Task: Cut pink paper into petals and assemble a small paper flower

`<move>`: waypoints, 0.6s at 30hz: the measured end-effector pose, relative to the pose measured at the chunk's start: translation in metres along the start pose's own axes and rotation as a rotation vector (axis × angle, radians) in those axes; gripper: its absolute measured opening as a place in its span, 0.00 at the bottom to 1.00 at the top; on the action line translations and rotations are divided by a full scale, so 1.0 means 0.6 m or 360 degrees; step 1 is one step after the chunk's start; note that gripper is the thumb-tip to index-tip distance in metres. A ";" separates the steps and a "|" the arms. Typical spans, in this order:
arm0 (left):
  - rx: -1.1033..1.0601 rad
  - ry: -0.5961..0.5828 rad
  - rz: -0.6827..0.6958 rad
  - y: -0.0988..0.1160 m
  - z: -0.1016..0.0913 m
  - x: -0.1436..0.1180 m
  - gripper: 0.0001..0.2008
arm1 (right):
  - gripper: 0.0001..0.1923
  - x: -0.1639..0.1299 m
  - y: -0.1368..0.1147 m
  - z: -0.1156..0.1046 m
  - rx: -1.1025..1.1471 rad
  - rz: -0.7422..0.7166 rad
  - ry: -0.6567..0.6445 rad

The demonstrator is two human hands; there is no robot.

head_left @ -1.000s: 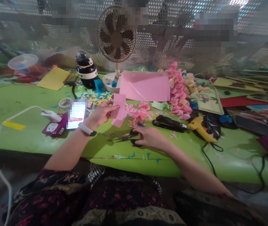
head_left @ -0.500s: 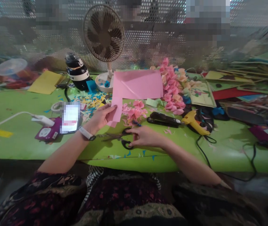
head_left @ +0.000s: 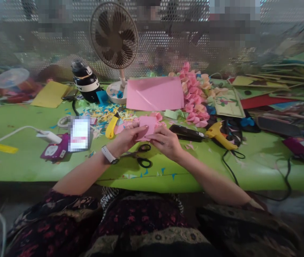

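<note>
A small pink paper piece (head_left: 146, 127) is held between my two hands above the table. My left hand (head_left: 127, 137), with a white-banded watch on its wrist, pinches the paper's left side, thumb on top. On the lower right edge, my right hand (head_left: 166, 142) grips the same paper with closed fingers. Black-handled scissors (head_left: 144, 163) lie on the green table just below my hands, blades partly hidden by my left wrist. Pink paper petals (head_left: 158, 116) lie behind the paper. A yellow-handled cutter (head_left: 111, 127) rests left of it.
A large pink sheet (head_left: 154, 93) lies behind my hands, beside a heap of pink paper flowers (head_left: 194, 96). To the right are a black stapler (head_left: 186, 133) and a yellow glue gun (head_left: 220, 135). A fan (head_left: 114, 39), bottle (head_left: 86, 84) and phone (head_left: 79, 134) stand or lie leftward.
My right hand has let go of the scissors, which now lie on the table, and has moved up to the paper. The pink strip now appears as a smaller, squarer piece, moved rightward.
</note>
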State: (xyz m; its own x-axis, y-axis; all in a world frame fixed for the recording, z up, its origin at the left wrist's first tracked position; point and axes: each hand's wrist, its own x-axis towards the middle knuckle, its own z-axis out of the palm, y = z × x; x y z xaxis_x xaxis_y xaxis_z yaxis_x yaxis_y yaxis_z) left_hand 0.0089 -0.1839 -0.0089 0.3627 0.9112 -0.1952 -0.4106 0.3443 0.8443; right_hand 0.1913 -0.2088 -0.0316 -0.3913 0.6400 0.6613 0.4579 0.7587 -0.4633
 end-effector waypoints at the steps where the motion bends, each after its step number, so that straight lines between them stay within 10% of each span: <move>1: 0.0006 0.0020 0.0029 -0.004 -0.003 0.000 0.08 | 0.09 0.000 -0.002 0.003 0.0069 0.0016 0.0019; 10: -0.0035 -0.0105 0.0111 -0.025 -0.016 -0.009 0.18 | 0.15 0.014 -0.011 0.003 0.0421 0.0724 0.0284; 18: 0.0200 -0.0215 0.0217 -0.032 -0.007 -0.017 0.18 | 0.18 0.015 -0.013 0.004 0.0508 0.0897 0.0300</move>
State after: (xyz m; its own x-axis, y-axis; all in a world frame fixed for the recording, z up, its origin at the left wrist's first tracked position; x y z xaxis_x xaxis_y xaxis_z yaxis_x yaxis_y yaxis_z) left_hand 0.0097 -0.1989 -0.0251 0.4234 0.9059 -0.0134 -0.3591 0.1814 0.9155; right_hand 0.1822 -0.2085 -0.0234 -0.0020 0.9384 0.3456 0.2817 0.3321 -0.9002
